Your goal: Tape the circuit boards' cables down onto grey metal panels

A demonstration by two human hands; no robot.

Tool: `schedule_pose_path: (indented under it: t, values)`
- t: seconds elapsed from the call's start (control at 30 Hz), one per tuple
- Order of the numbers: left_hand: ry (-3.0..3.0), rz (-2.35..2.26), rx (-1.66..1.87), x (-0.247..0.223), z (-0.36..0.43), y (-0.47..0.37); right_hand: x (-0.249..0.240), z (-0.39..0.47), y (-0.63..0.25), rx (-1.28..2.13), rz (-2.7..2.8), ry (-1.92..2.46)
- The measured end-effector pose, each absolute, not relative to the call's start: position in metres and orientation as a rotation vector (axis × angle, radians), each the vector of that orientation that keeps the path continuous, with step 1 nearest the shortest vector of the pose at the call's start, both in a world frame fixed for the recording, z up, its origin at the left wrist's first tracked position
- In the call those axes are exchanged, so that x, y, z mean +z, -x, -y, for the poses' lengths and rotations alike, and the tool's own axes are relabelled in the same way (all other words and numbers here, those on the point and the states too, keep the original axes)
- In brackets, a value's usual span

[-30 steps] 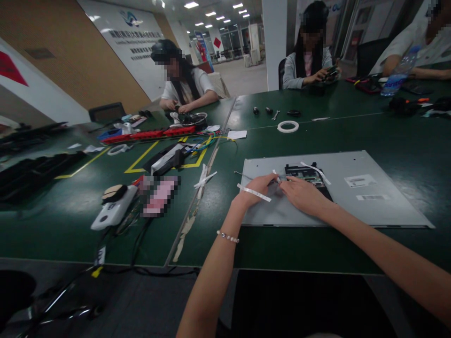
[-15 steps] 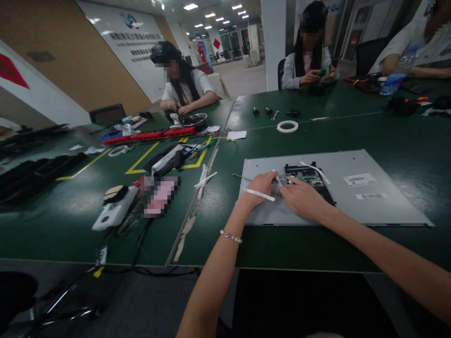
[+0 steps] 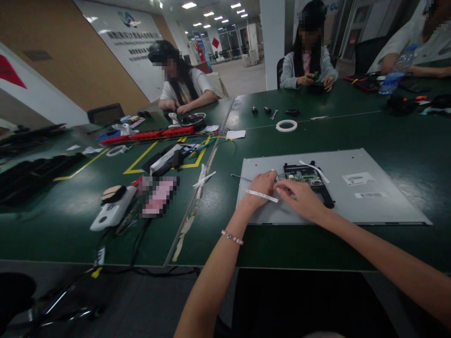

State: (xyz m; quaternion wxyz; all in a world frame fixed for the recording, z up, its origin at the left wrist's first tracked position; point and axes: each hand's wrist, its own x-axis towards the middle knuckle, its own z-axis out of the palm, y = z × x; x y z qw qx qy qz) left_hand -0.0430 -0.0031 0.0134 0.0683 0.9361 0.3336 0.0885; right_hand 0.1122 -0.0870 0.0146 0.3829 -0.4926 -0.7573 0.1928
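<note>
A flat grey metal panel (image 3: 373,206) lies on the green table, with a black frame (image 3: 326,197) and a green circuit board (image 3: 305,179) on its middle. My left hand (image 3: 261,188) rests on the panel's left part, fingers closed near a thin cable (image 3: 241,176); what they hold is hidden. A white tape strip (image 3: 262,195) is stuck across the back of that hand. Just right of it, my right hand (image 3: 299,197) has its fingers bent and pinched by the left fingertips; any held item is too small to name. Another white strip (image 3: 315,170) lies over the frame.
A tape roll (image 3: 286,126) and a small wrench (image 3: 274,114) lie beyond the panel. Left are a pink phone (image 3: 160,197), a white device (image 3: 114,209) and a red power strip (image 3: 148,135). Several people sit across the table; a water bottle (image 3: 392,80) stands far right.
My right fingers have lifted slightly and curled back from the frame's left edge, where a white strip showed between my hands. More of the circuit board shows. My left hand has barely moved.
</note>
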Motion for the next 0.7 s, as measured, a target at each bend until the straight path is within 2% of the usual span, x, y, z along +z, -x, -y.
schedule_pose_path:
  t: [0.23,0.43,0.6,0.7]
  values:
    - [-2.855,-1.106,0.215,0.011,0.001,0.041,0.012,0.093,-0.099,1.031,1.736,1.165]
    - [-2.909,-1.252,0.216,0.011,0.003,0.04,0.007,0.089,-0.104,1.163,1.594,1.184]
    - [-2.78,-1.411,0.624,0.012,-0.002,0.048,0.011,0.081,-0.119,1.084,1.514,1.171]
    - [-2.417,-1.328,0.982,0.013,-0.008,0.052,0.013,0.077,-0.129,1.013,1.534,1.196]
